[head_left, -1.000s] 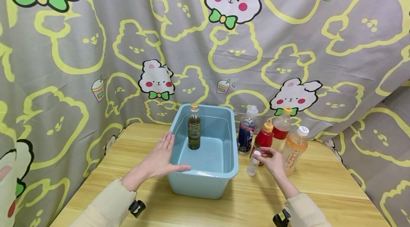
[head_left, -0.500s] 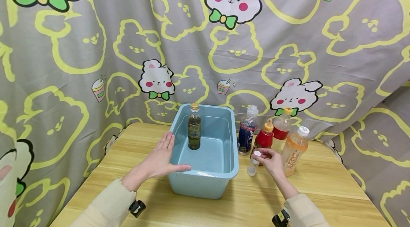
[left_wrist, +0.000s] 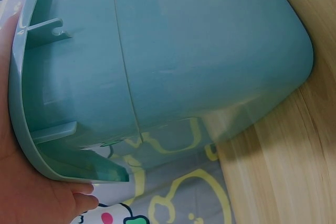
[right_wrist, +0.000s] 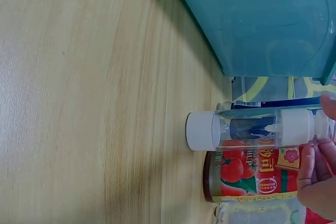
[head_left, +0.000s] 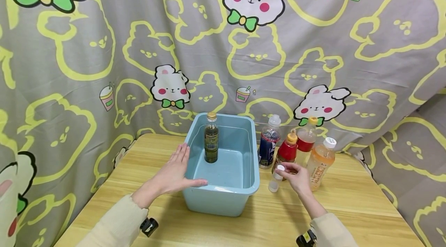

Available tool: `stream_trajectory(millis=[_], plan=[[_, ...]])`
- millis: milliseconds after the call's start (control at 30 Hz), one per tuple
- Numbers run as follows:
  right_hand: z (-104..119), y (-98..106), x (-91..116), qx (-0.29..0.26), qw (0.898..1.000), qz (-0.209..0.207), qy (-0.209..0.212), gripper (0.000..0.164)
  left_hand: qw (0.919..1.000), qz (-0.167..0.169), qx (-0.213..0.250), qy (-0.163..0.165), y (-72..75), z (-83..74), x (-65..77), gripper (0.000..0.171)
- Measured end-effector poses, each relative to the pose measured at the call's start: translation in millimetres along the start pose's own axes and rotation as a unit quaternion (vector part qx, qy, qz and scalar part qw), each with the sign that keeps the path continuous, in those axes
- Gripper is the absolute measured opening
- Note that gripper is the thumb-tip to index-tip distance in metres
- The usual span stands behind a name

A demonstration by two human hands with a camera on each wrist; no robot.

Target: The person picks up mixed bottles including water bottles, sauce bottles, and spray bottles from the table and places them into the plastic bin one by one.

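Observation:
A light blue plastic tub (head_left: 217, 202) stands on the table. My left hand (head_left: 174, 173) rests on its left near corner, fingers straight along the left rim and thumb along the near rim. Inside the tub, a dark glass bottle (head_left: 211, 140) with a gold cap stands upright. To the right of the tub, my right hand (head_left: 297, 177) pinches the white top of a small clear bottle (right_wrist: 252, 128) between thumb and fingers. That bottle is upright or slightly tilted, its white base at the tabletop; whether it touches the table I cannot tell.
Behind the small bottle stand a ketchup bottle (head_left: 287, 150) and a dark blue-labelled bottle (head_left: 267, 148). A red-banded, yellow-capped bottle (head_left: 305, 142) and an orange-labelled, white-capped bottle (head_left: 319, 165) stand further right. A patterned curtain (head_left: 209, 57) hangs behind the wooden table (head_left: 362, 208).

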State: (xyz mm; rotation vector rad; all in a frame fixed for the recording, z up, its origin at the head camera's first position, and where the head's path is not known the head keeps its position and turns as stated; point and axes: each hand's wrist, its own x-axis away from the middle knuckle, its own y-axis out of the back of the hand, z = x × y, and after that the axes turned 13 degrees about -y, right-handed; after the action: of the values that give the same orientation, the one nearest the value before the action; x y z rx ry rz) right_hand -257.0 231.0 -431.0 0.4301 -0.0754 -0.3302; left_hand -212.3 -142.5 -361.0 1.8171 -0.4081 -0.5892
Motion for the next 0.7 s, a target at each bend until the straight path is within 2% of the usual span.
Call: stream_trajectory(millis=[167, 233, 300, 400, 500, 600, 700], plan=[[1, 3, 4, -0.015, 1.000, 0.000, 0.001, 0.039, 1.0000, 0.001, 0.003, 0.004, 0.7, -0.4, -0.6, 0.118], [-5, 4, 0, -0.028, 1.000, -0.001, 0.010, 0.039, 1.0000, 0.001, 0.002, 0.004, 0.9, -0.4, -0.6, 0.118], [-22, 2, -11, -0.044, 0.999, -0.002, 0.025, 0.039, 1.0000, 0.001, 0.000, 0.004, 0.8, -0.3, -0.6, 0.118], [-64, -3, -41, -0.051, 0.997, -0.007, 0.053, 0.038, 1.0000, 0.001, -0.001, 0.003, 0.5, 0.4, -0.4, 0.118], [-102, -10, -71, -0.043, 0.997, -0.018, 0.056, 0.038, 1.0000, 0.000, -0.001, 0.004, 0.5, 0.7, -0.3, 0.118], [-119, -12, -85, -0.033, 0.998, -0.027, 0.054, 0.041, 1.0000, 0.000, -0.001, 0.002, 0.9, 0.6, -0.2, 0.118], [-125, -10, -90, -0.033, 0.997, -0.024, 0.060, 0.043, 1.0000, 0.000, -0.002, 0.002, 1.3, 0.2, -0.1, 0.118]])
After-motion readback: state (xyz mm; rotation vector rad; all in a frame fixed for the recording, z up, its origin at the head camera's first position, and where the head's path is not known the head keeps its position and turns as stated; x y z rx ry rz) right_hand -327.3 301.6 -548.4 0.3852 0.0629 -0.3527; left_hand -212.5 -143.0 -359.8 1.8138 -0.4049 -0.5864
